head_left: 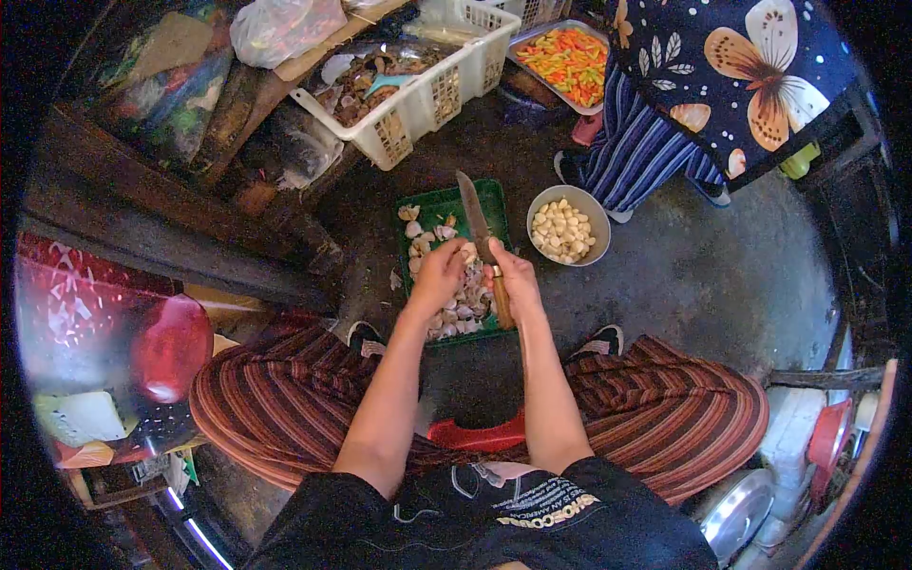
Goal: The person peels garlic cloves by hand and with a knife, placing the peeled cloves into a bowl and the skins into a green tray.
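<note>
My right hand [514,278] is closed around a knife [472,206], its wooden handle in the palm and its blade pointing away from me. Close beside it, my left hand [441,276] pinches a garlic clove [468,251] near the base of the blade. Both hands are over a green tray [491,198] on the floor. Garlic cloves and papery skins [459,318] lie scattered in the tray. To the right of the tray stands a bowl [600,220] holding peeled, pale garlic cloves [564,230].
A white plastic basket [390,136] stands at the back left. Behind it to the right is a tray of cut orange and green chillies [567,62]. Another person in striped trousers [628,142] is at the upper right. A metal lid [737,513] leans at lower right.
</note>
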